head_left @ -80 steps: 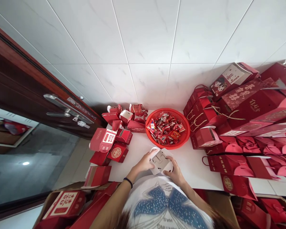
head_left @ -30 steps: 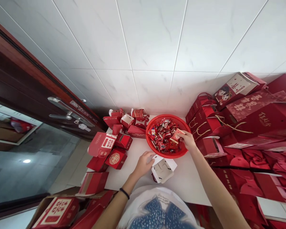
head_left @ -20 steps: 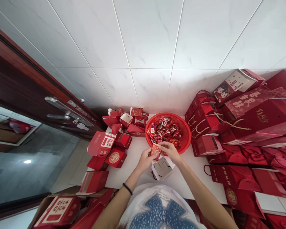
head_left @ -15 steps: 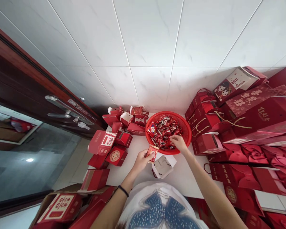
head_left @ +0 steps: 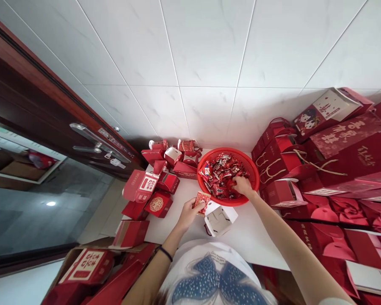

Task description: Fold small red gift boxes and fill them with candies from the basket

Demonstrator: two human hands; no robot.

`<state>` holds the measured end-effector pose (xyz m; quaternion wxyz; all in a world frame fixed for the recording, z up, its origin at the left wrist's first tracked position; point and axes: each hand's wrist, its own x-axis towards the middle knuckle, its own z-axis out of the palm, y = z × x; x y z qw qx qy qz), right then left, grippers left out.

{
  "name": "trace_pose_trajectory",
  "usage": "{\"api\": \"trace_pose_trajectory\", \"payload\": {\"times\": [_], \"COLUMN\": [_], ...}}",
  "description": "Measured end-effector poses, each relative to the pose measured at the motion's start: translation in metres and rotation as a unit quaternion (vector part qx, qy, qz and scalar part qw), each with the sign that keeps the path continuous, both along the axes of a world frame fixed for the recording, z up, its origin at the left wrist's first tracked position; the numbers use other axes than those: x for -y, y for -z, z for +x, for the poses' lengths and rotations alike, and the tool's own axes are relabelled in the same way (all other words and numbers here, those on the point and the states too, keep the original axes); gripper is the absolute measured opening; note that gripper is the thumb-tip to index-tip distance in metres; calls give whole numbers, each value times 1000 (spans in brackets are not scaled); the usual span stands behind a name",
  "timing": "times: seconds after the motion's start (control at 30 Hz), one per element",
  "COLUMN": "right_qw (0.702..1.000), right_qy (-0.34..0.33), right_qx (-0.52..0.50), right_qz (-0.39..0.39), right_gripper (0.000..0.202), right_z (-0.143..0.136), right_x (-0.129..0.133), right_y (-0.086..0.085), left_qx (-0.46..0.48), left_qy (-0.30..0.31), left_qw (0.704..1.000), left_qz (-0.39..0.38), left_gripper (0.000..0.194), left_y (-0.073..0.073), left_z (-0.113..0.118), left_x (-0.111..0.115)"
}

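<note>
My left hand point(head_left: 189, 213) pinches a red and gold wrapped sweet packet point(head_left: 203, 201) at the near edge of the basket. My right hand point(head_left: 242, 185) is down inside the red plastic basket point(head_left: 255, 169), at its right side. Its fingers are curled together among the red wrapped candies point(head_left: 220, 174), and the fingertips are partly hidden, so what they grip does not show clearly. Just below the basket, close to my body, an open white-lined box point(head_left: 220, 221) stands on the white tabletop point(head_left: 184, 231).
Several small red gift boxes point(head_left: 158, 204) cluster left of the basket. Red gift bags with rope handles point(head_left: 271, 165) and folded red boxes point(head_left: 336, 212) crowd the right. A carton point(head_left: 82, 271) of red boxes sits at lower left, near a dark door point(head_left: 51, 106). A tiled wall point(head_left: 209, 55) stands behind.
My right hand has gone deeper and slightly to the right among the candies. My left hand keeps the packet, now held more upright. The view has shifted slightly left.
</note>
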<state>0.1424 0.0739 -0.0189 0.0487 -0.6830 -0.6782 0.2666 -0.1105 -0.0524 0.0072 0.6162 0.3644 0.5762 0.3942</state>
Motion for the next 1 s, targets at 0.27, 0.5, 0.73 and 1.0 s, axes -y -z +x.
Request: {"api": "trace_pose_trajectory", "payload": {"times": [0.27,0.5,0.73,1.0], "right_qw": [975,1000,992,993], "right_qy": [174,5,-67,-35], "right_qx": [7,-28,-22,-50], "right_qz": [136,7,-103,-100], "right_gripper": [38,28,20,34], "right_z": [29,7,-25,-39], "right_x": [-29,-10,14,24], "right_y": [-33,-10,23,32], "left_qx": [47,51,12,5], "left_qy": [-24,-27,-38,-40], "left_qw": [998,998,999,999], "left_qz": [-30,-26,-6,3], "left_gripper": [30,30,25,25], "left_y": [5,6,5,6], "left_z": [3,3,0,2], "left_x": [0,-1,1,1]}}
